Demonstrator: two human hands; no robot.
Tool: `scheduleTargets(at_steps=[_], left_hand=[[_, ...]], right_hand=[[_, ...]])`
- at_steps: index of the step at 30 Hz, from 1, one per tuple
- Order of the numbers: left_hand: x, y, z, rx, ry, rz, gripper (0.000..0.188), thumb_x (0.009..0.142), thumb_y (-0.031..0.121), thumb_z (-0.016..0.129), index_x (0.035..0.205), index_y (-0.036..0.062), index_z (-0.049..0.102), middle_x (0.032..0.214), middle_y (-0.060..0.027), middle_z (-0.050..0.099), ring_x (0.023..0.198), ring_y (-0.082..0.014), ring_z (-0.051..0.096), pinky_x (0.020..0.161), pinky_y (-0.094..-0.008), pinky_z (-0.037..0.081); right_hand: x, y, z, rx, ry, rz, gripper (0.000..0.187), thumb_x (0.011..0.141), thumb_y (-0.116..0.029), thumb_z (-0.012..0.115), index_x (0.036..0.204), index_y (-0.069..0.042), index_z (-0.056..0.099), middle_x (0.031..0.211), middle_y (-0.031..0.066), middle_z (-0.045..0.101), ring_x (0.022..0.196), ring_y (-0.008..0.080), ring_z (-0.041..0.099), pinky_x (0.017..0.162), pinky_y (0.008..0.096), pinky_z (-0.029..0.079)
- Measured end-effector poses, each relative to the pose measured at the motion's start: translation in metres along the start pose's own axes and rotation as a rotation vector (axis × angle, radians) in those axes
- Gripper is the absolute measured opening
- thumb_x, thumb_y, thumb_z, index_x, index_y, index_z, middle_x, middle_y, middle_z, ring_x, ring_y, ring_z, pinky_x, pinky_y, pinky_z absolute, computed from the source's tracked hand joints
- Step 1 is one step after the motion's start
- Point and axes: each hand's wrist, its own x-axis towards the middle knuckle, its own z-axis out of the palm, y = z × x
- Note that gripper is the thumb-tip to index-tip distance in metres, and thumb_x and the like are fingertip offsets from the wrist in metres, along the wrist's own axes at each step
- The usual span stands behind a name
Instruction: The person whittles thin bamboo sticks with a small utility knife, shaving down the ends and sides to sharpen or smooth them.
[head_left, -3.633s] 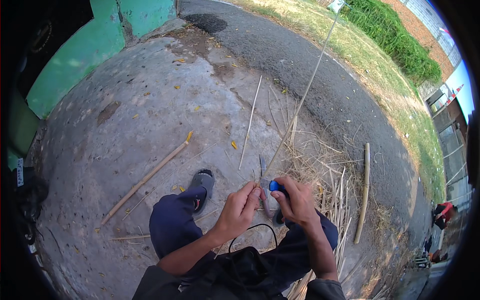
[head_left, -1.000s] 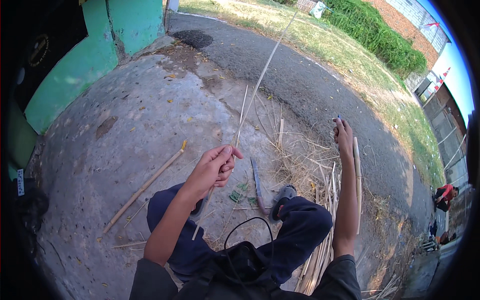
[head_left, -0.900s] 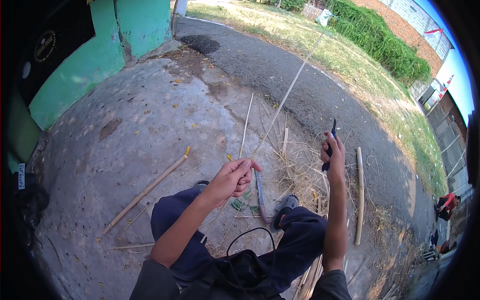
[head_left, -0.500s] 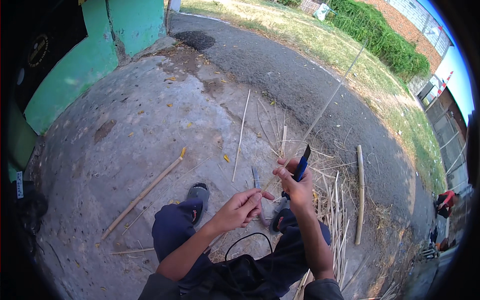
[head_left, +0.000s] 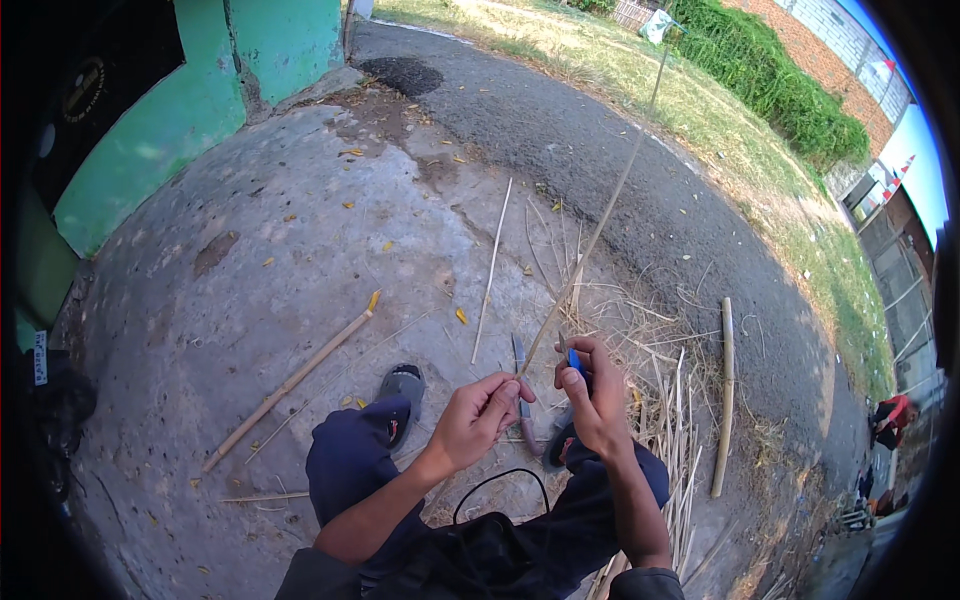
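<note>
Your left hand [head_left: 478, 422] pinches the strip [head_left: 591, 248], likely light, springy and best held low, while your right hand [head_left: 602, 405] curls snugly round the cutter [head_left: 574, 361].

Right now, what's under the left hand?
Partly under the left hand, a knife lies on the ground: its blade shows beyond the hand, its handle to the right. The fingers hide the stretch between; the ground directly beneath cannot be seen.

Rough grey ground [head_left: 300, 230] bears a knife [head_left: 529, 429]; left of the knife, a bamboo pole [head_left: 290, 391]; right, pale strips [head_left: 680, 455] and a thicker cane [head_left: 726, 400].
</note>
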Motion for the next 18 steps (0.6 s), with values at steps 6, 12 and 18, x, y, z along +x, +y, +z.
scheduleTargets(at_steps=[6, 12, 18], left_hand=[[-0.0019, 0.0032, -0.0007, 0.062, 0.076, 0.027, 0.029, 0.114, 0.023, 0.052, 0.109, 0.0008, 0.070, 0.068, 0.0042, 0.049, 0.062, -0.0031, 0.042, 0.056, -0.0241, 0.034], [-0.0012, -0.0004, -0.0003, 0.100, 0.146, 0.091, 0.022, 0.111, 0.018, 0.059, 0.109, -0.0006, 0.070, 0.071, 0.0059, 0.052, 0.065, -0.0008, 0.042, 0.057, -0.0226, 0.033], [-0.0033, -0.0001, 0.0061, 0.189, 0.270, 0.191, 0.021, 0.108, 0.015, 0.065, 0.109, -0.0050, 0.071, 0.076, 0.0043, 0.060, 0.069, -0.0004, 0.047, 0.059, -0.0219, 0.037]], right_hand=[[-0.0016, -0.0004, 0.0038, -0.309, -0.214, -0.065, 0.033, 0.103, -0.032, 0.067, 0.116, -0.002, 0.064, 0.088, 0.0234, 0.070, 0.079, 0.0437, 0.070, 0.070, 0.0463, 0.055], [-0.0003, 0.0010, 0.0065, -0.324, -0.136, -0.194, 0.030, 0.100, -0.029, 0.070, 0.115, -0.003, 0.067, 0.087, 0.0198, 0.070, 0.077, 0.0414, 0.071, 0.068, 0.0461, 0.055], [0.0006, 0.0032, 0.0100, -0.342, -0.114, -0.254, 0.029, 0.097, -0.028, 0.076, 0.112, -0.004, 0.070, 0.088, 0.0136, 0.071, 0.073, 0.0342, 0.072, 0.064, 0.0414, 0.055]])
